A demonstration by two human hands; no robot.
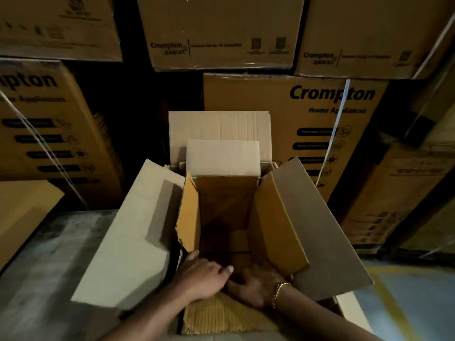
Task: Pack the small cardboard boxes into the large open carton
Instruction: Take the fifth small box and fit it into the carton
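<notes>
Both hands reach over the near rim into the large open carton point(275, 217). The left hand point(204, 276) lies flat with loose fingers, holding nothing. The right hand point(256, 284), wearing a gold bracelet point(279, 292), dips deeper; its grip cannot be told. Small cardboard boxes point(240, 242) sit on the dim bottom just beyond its fingers.

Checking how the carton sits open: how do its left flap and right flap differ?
The left flap looks pale and brightly lit; the right flap looks darker, grey-brown. The left flap leans out towards the floor; the right flap leans towards the stacked printed boxes. Both are plain cardboard, folded outward from the carton.
</notes>
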